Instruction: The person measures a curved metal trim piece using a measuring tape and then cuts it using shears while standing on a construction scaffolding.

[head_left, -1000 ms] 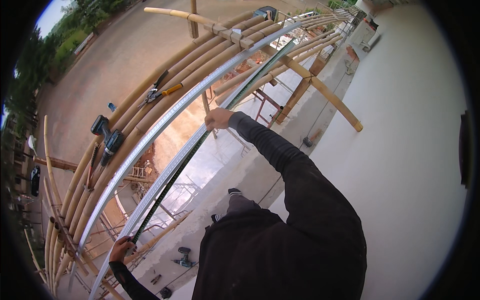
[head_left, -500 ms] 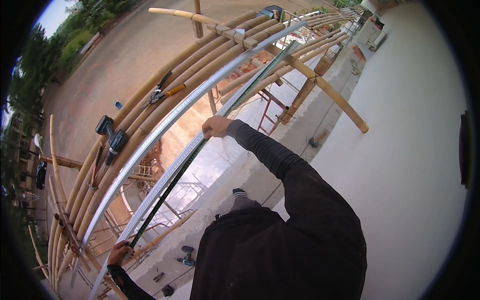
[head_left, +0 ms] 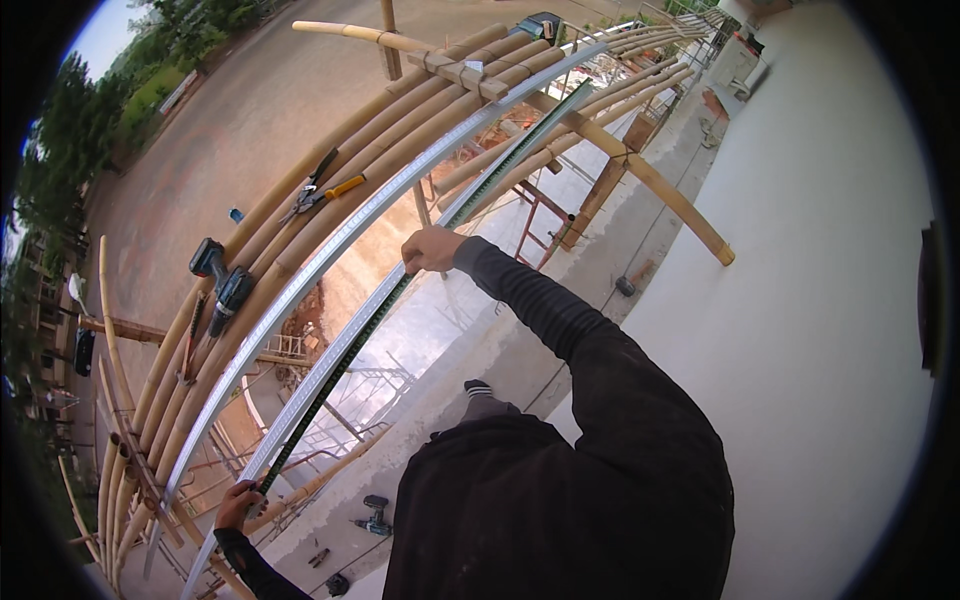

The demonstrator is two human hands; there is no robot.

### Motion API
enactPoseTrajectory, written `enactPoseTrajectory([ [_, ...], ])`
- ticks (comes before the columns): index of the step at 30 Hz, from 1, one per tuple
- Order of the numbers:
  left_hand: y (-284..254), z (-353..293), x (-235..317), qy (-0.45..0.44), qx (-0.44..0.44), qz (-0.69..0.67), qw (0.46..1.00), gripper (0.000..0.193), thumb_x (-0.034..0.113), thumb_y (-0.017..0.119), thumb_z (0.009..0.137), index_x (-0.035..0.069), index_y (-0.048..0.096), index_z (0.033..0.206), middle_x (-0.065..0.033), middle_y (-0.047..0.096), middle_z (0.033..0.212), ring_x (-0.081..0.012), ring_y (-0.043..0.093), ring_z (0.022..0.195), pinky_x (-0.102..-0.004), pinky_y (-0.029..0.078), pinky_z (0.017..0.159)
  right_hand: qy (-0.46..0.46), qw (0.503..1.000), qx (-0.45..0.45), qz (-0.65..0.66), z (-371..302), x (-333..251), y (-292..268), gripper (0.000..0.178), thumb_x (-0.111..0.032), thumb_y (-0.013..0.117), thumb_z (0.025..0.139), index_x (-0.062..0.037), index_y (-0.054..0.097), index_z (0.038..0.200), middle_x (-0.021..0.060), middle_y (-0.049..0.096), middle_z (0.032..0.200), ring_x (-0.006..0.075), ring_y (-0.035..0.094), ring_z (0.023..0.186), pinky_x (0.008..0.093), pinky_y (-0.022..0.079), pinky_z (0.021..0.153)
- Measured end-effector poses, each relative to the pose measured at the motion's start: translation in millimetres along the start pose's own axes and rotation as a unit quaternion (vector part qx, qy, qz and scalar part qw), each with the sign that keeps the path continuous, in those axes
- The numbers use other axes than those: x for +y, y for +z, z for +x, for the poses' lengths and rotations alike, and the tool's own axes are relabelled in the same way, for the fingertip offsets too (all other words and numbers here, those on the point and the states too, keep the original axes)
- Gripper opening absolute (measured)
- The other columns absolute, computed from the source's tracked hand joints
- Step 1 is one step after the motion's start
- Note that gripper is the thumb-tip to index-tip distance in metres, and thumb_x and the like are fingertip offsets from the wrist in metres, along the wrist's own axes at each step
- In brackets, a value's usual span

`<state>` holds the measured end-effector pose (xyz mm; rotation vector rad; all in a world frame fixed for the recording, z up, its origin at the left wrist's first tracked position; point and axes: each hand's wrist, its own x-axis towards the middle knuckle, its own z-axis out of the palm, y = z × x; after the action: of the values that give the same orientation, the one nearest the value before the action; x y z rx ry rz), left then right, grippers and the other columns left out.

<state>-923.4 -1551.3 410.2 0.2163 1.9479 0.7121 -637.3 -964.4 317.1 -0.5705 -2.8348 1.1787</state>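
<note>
A long silver metal channel [head_left: 322, 365] slants across in front of me, with a dark, finely marked tape measure blade [head_left: 345, 352] laid along its near side. My right hand [head_left: 432, 249] is closed on the channel and the blade about midway, fingers pinched at the edge. Farther down to the left, my left hand [head_left: 238, 503] curls round the lower end of the blade, beside the channel; its palm side is hidden. A second silver channel [head_left: 300, 287] lies beyond, alongside the bamboo poles.
On the bamboo poles [head_left: 405, 125] rest a cordless drill [head_left: 228, 285], snips [head_left: 305, 195] and a yellow-handled tool [head_left: 346, 186]. Another drill [head_left: 376, 515] and pliers [head_left: 319, 557] lie on the concrete ledge. A white wall [head_left: 790, 350] rises at right. Ground lies far below past the scaffold.
Almost nothing differs. The view has shifted very slightly, and both hands stay at the same places on the channel and the blade.
</note>
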Motion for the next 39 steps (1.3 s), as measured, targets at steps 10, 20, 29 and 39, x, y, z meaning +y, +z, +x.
enactPoseTrajectory([
  [10, -2, -2, -1, 0.002, 0.004, -0.001, 1.000, 0.032, 0.012, 0.061, 0.076, -0.003, 0.061, 0.104, -0.0121, 0.065, 0.078, -0.0203, 0.065, 0.066, -0.0294, 0.053, 0.059, -0.020, 1.000, 0.010, 0.013, -3, 6, 9, 0.022, -0.030, 0.074, 0.078, -0.0098, 0.071, 0.087, 0.0090, 0.070, 0.085, 0.0261, 0.066, 0.083, 0.0382, 0.050, 0.075],
  [20, -9, -9, -19, -0.012, 0.024, -0.040, 0.999, 0.028, 0.007, 0.063, 0.074, -0.003, 0.062, 0.100, -0.0126, 0.065, 0.079, -0.0216, 0.065, 0.065, -0.0323, 0.053, 0.063, -0.016, 0.999, -0.047, 0.006, 9, 0, 15, 0.023, -0.028, 0.071, 0.080, -0.0075, 0.071, 0.091, 0.0133, 0.070, 0.086, 0.0300, 0.066, 0.082, 0.0391, 0.051, 0.074],
  [29, -22, 13, -10, 0.002, -0.009, 0.035, 0.999, 0.032, 0.018, 0.067, 0.075, 0.002, 0.065, 0.103, -0.0066, 0.064, 0.085, -0.0147, 0.061, 0.075, -0.0270, 0.050, 0.070, -0.155, 0.987, -0.017, -0.039, 20, -62, 65, 0.040, -0.040, 0.071, 0.081, -0.0079, 0.069, 0.104, 0.0136, 0.069, 0.097, 0.0270, 0.066, 0.090, 0.0377, 0.050, 0.081],
  [39, -62, 115, -33, 0.157, -0.083, 0.125, 0.976, 0.032, 0.027, 0.063, 0.080, 0.003, 0.067, 0.099, -0.0068, 0.065, 0.086, -0.0154, 0.062, 0.080, -0.0274, 0.050, 0.074, -0.168, 0.972, -0.098, -0.129, 97, -187, 215, 0.058, -0.058, 0.062, 0.082, -0.0129, 0.065, 0.118, 0.0160, 0.065, 0.114, 0.0331, 0.059, 0.109, 0.0408, 0.042, 0.095],
])
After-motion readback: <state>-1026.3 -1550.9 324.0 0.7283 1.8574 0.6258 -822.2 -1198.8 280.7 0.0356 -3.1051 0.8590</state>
